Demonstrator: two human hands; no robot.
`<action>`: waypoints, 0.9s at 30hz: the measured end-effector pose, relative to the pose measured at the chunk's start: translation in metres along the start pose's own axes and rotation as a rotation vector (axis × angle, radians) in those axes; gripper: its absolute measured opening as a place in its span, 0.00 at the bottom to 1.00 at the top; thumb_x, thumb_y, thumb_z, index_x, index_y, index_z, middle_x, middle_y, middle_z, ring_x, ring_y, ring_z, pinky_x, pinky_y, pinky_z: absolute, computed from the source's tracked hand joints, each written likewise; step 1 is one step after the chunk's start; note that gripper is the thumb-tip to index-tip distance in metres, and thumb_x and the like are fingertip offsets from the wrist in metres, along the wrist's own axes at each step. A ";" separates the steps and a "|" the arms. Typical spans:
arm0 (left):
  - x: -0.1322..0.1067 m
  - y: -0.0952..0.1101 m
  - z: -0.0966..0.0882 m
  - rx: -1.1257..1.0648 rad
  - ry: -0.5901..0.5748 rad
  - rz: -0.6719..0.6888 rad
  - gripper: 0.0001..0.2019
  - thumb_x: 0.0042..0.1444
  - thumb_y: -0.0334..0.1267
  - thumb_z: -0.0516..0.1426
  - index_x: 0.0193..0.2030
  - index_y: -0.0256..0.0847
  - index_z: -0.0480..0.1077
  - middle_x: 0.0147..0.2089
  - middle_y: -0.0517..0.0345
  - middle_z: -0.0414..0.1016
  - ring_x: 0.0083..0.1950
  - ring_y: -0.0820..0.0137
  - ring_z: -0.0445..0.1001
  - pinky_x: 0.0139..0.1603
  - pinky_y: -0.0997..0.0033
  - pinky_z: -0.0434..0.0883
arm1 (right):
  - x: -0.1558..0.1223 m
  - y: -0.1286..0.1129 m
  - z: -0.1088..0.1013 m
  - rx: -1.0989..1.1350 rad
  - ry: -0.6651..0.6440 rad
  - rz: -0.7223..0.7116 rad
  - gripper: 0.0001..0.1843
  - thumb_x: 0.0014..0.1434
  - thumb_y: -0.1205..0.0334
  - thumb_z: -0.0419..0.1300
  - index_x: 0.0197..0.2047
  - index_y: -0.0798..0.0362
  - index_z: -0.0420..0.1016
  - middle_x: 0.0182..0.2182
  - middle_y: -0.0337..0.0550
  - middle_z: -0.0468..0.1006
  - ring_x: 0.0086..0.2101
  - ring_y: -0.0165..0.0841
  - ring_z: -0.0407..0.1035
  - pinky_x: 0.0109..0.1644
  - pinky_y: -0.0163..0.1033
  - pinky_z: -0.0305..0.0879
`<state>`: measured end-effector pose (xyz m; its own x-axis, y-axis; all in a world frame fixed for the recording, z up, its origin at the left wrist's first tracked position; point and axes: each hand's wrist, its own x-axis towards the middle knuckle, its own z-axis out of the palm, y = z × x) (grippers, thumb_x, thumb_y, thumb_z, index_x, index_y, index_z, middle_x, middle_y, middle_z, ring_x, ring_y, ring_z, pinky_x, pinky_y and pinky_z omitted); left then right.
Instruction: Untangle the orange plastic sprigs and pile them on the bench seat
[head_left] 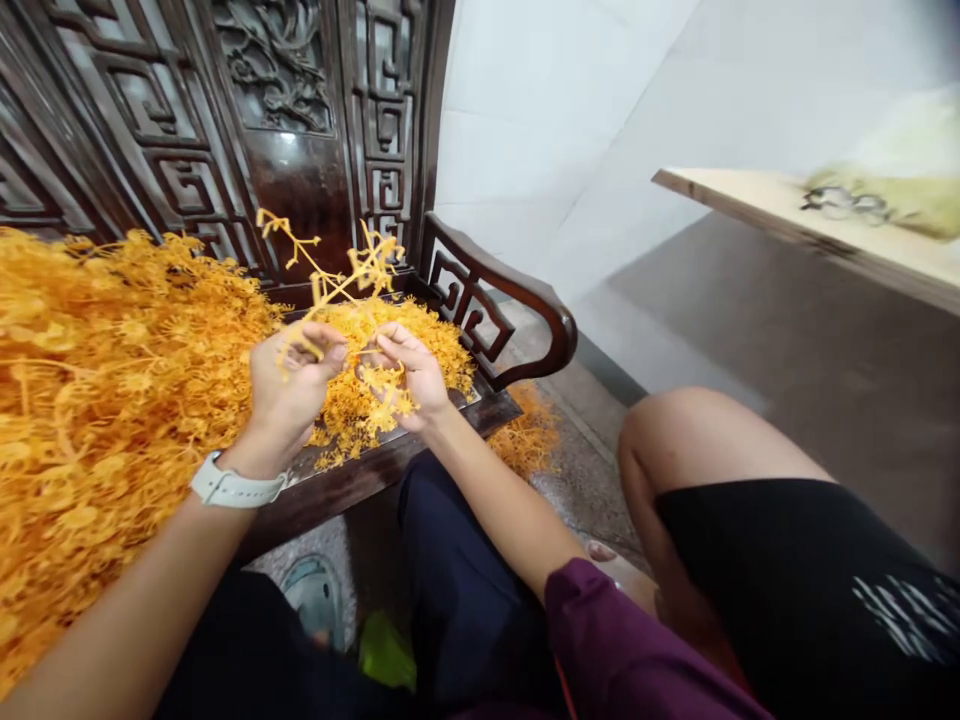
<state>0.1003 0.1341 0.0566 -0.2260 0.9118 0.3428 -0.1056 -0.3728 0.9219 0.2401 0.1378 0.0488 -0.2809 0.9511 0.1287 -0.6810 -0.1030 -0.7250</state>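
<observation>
My left hand [289,385], with a white watch on its wrist, is closed around the stem of a yellow plastic flower sprig [341,270] that sticks up in front of the carved seat back. My right hand [409,375] pinches a small yellow cluster [390,395] of the same plastic pieces, touching the lower part of the sprig. Both hands hover over the dark wooden bench seat [360,475]. A large heap of orange-yellow plastic sprigs [112,380] covers the bench at the left, and a smaller pile [420,340] lies just behind my hands.
The bench's carved armrest [502,300] curves at the right. A few sprigs [529,435] lie on the floor beside it. Another person's bare knee in black shorts [720,480] sits at my right. A wooden board [810,220] with a yellowish bag stands at far right.
</observation>
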 end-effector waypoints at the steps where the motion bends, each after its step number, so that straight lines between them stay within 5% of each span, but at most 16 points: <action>1: -0.001 0.002 0.006 -0.002 0.009 0.000 0.08 0.43 0.28 0.69 0.32 0.40 0.80 0.32 0.59 0.79 0.31 0.75 0.72 0.32 0.75 0.68 | 0.001 0.000 0.000 0.009 0.007 -0.001 0.13 0.57 0.57 0.68 0.38 0.49 0.67 0.22 0.28 0.52 0.22 0.26 0.46 0.27 0.33 0.51; 5: 0.013 0.003 0.007 -0.033 0.053 -0.002 0.08 0.43 0.28 0.69 0.32 0.40 0.80 0.31 0.59 0.78 0.32 0.73 0.72 0.32 0.73 0.69 | -0.002 -0.011 -0.005 0.038 0.006 -0.003 0.14 0.58 0.58 0.70 0.38 0.49 0.68 0.22 0.28 0.54 0.22 0.26 0.49 0.26 0.32 0.54; 10: 0.067 -0.021 -0.063 -0.080 0.418 0.031 0.10 0.41 0.26 0.70 0.28 0.41 0.76 0.27 0.66 0.73 0.30 0.77 0.67 0.33 0.74 0.66 | -0.022 -0.051 -0.046 0.070 0.187 -0.237 0.16 0.58 0.59 0.71 0.36 0.49 0.65 0.24 0.30 0.62 0.25 0.26 0.59 0.30 0.32 0.63; 13: 0.071 -0.041 -0.084 0.085 0.311 -0.105 0.14 0.43 0.36 0.76 0.38 0.44 0.83 0.33 0.63 0.79 0.33 0.72 0.71 0.36 0.70 0.67 | -0.031 -0.062 -0.067 -0.035 0.221 -0.239 0.15 0.60 0.58 0.70 0.38 0.48 0.66 0.23 0.29 0.59 0.23 0.26 0.53 0.26 0.31 0.55; 15: 0.062 -0.049 -0.075 0.218 0.176 -0.121 0.13 0.49 0.41 0.74 0.43 0.44 0.85 0.34 0.60 0.78 0.33 0.71 0.68 0.36 0.68 0.65 | -0.032 -0.062 -0.071 -0.112 0.205 -0.207 0.14 0.62 0.56 0.68 0.41 0.48 0.67 0.24 0.30 0.63 0.23 0.26 0.55 0.27 0.32 0.54; 18: 0.051 -0.058 -0.044 0.499 0.043 0.065 0.11 0.61 0.45 0.67 0.47 0.46 0.85 0.37 0.56 0.72 0.35 0.68 0.65 0.39 0.63 0.65 | -0.029 -0.057 -0.065 -0.173 0.207 -0.203 0.12 0.62 0.56 0.66 0.42 0.49 0.67 0.26 0.32 0.68 0.27 0.28 0.60 0.32 0.33 0.57; 21: 0.054 -0.071 -0.022 0.668 -0.008 0.220 0.15 0.68 0.47 0.59 0.50 0.43 0.84 0.49 0.47 0.69 0.53 0.56 0.70 0.58 0.53 0.69 | -0.027 -0.052 -0.058 -0.185 0.204 -0.166 0.12 0.61 0.58 0.67 0.41 0.50 0.68 0.26 0.33 0.69 0.27 0.27 0.61 0.33 0.34 0.56; 24: 0.055 -0.084 -0.011 0.771 -0.094 0.169 0.21 0.70 0.48 0.54 0.57 0.38 0.80 0.65 0.36 0.65 0.72 0.43 0.60 0.74 0.40 0.57 | -0.028 -0.051 -0.056 -0.185 0.194 -0.135 0.12 0.60 0.58 0.68 0.42 0.50 0.69 0.26 0.32 0.69 0.27 0.27 0.61 0.33 0.34 0.55; 27: 0.045 -0.084 0.001 0.745 -0.245 0.138 0.24 0.69 0.55 0.55 0.60 0.40 0.78 0.69 0.35 0.68 0.75 0.41 0.58 0.76 0.35 0.51 | -0.028 -0.050 -0.057 -0.186 0.203 -0.137 0.13 0.58 0.58 0.69 0.41 0.50 0.70 0.29 0.33 0.71 0.27 0.26 0.60 0.33 0.35 0.54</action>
<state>0.0997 0.2071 -0.0053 0.0388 0.9098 0.4131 0.6025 -0.3511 0.7167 0.3209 0.1328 0.0427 -0.0409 0.9931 0.1097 -0.5628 0.0678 -0.8238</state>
